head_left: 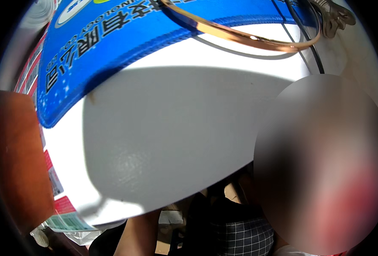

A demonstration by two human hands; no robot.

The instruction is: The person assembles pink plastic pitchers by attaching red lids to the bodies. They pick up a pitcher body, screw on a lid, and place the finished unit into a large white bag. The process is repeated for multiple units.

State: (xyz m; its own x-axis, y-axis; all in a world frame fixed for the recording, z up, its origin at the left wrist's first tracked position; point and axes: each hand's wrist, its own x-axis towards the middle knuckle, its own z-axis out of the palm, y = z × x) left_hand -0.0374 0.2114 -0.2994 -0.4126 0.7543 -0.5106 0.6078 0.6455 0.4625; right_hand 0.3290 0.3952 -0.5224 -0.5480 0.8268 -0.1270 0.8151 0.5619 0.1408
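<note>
Neither of my hands shows in the head view. A bare limb comes up from the lower edge and passes under the white tabletop; whether it is an arm or a leg I cannot tell. On the far part of the table lies a blue mat with stitched edges and dark printing. A thin, shiny copper-coloured hoop crosses over the mat's right part, close to the camera or above the table. A large blurred patch covers the lower right and hides what is there.
Dark cables run by the hoop, with a brownish object beyond. An orange-brown block-like thing stands at the left edge. Red-and-white labels line the table's left side. Black-and-white checked cloth shows below the near edge.
</note>
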